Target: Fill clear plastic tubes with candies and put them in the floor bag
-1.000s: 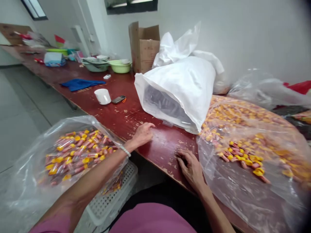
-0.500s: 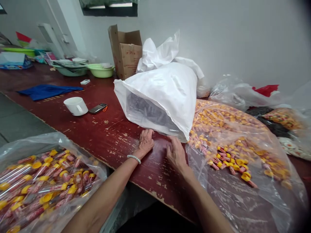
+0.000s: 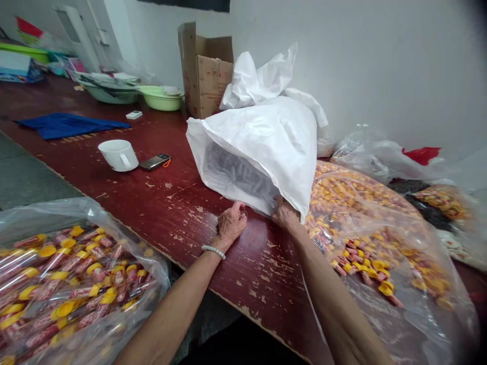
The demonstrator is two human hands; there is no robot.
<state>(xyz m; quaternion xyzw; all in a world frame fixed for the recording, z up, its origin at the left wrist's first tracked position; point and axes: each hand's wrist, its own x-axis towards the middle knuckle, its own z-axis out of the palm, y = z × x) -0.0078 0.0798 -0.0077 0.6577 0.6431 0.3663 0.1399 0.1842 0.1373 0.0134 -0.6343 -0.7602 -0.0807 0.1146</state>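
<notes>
A white sack (image 3: 262, 132) lies on its side on the dark red table, its mouth facing me. Inside it are many clear plastic tubes (image 3: 243, 172). My right hand (image 3: 286, 215) reaches into the lower right of the mouth, its fingertips partly hidden by the sack. Just in front of the lower rim is my left hand (image 3: 232, 223), a beaded bracelet on its wrist. Its fingers are curled closed, and whatever they may hold is hidden. At lower left a clear bag (image 3: 85, 205) holds tubes with yellow caps and pink-red contents.
On the right a large clear plastic bag (image 3: 403, 299) holds many small yellow-capped pieces. A white mug (image 3: 118, 155), a phone (image 3: 155, 161) and a blue cloth (image 3: 68, 124) lie to the left. Behind stand a cardboard box (image 3: 215, 86) and a green basin (image 3: 162, 100).
My right hand has moved forward from the table into the sack's mouth. My left hand's fingers have curled in more. The view has shifted slightly.
</notes>
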